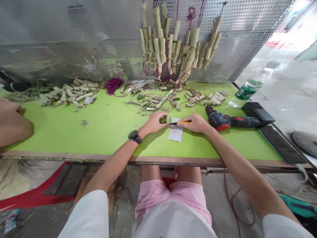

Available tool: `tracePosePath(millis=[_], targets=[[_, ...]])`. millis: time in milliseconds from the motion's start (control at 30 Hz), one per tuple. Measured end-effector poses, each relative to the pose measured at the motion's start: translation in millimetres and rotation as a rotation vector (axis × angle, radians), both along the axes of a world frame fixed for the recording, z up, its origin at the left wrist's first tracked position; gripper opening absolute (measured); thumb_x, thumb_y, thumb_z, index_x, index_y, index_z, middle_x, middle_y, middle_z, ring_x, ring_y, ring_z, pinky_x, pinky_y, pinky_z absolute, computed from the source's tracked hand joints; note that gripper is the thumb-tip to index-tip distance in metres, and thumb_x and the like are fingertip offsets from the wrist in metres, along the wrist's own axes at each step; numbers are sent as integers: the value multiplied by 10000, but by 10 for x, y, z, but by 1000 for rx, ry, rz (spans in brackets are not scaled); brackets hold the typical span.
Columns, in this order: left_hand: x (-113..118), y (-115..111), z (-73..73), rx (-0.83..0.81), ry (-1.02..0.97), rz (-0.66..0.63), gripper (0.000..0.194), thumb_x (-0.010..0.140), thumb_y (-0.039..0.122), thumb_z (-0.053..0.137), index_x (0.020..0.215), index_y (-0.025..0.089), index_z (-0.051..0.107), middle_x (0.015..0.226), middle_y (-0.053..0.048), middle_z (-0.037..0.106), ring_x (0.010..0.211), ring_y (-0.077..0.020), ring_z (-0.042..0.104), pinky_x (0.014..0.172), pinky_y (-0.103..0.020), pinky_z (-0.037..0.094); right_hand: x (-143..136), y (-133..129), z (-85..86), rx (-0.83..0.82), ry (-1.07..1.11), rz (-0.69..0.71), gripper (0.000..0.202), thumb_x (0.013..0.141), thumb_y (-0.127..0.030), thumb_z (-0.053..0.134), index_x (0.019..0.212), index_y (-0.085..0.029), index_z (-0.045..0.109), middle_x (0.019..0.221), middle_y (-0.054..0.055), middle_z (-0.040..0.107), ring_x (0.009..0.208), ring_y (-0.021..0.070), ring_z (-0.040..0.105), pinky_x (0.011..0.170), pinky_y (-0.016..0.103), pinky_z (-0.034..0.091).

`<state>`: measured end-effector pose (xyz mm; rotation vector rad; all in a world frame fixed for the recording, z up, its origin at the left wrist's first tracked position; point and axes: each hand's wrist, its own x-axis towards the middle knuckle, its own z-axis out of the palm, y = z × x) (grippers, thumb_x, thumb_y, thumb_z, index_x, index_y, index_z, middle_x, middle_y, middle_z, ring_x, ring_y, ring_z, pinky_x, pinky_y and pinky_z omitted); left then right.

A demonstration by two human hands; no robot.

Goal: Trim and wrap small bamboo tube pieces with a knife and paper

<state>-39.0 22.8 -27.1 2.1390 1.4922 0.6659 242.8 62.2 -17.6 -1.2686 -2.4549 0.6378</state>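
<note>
Pinched in my left hand [156,122] is a short bamboo tube piece [167,119]. My right hand [195,122] grips a slim yellow and black pen-like tool [183,122], whose dark end points left at the bamboo; whether it is a pen or a knife I cannot tell. Beneath the tool, between my hands, a small white paper [175,134] lies on the green tabletop. A dark watch [135,136] sits on my left wrist. Just beyond my hands are cut bamboo pieces [158,99] mixed with purple cord and shavings.
Bamboo bundles [158,46] hang on purple cords before a perforated metal panel [111,56]. To the right are a cordless drill [220,120], a plastic bottle [247,89] and a phone [282,143]. A bamboo pile [69,92] and another person's arm [15,124] are at left.
</note>
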Motion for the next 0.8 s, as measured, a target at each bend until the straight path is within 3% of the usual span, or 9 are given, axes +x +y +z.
tracePosePath(millis=[167,400,600,800], targets=[[29,-20,-2,-3,30,23,443,915,532,855,1254,276,730,1309,-106,721,1194,-359,665,1094,-577,464,28,10,9,-17,19,6,514,936,-717,684,1101,-302,938,743,50,832,562,161,467,587,324,358],[1,20,-33,12,26,-9,423,926,551,842,1223,271,733,1264,-108,731,1137,-344,669,1018,-541,496,12,37,-17,-13,-8,-31,507,935,-728,694,1109,-318,934,774,47,846,554,161,487,593,328,364],[-19,43,-21,0,32,-21,422,947,546,808,1230,244,728,1240,-117,730,1080,-324,669,937,-493,520,-33,-4,-33,53,-54,-64,489,959,-717,691,1133,-325,927,828,49,865,581,181,567,608,328,400],[-12,19,14,-34,24,-43,424,918,549,818,1206,247,743,1235,-116,730,1098,-336,671,964,-514,529,-35,53,-46,168,-105,-115,496,974,-700,687,1143,-300,928,847,64,870,612,211,648,588,327,413]])
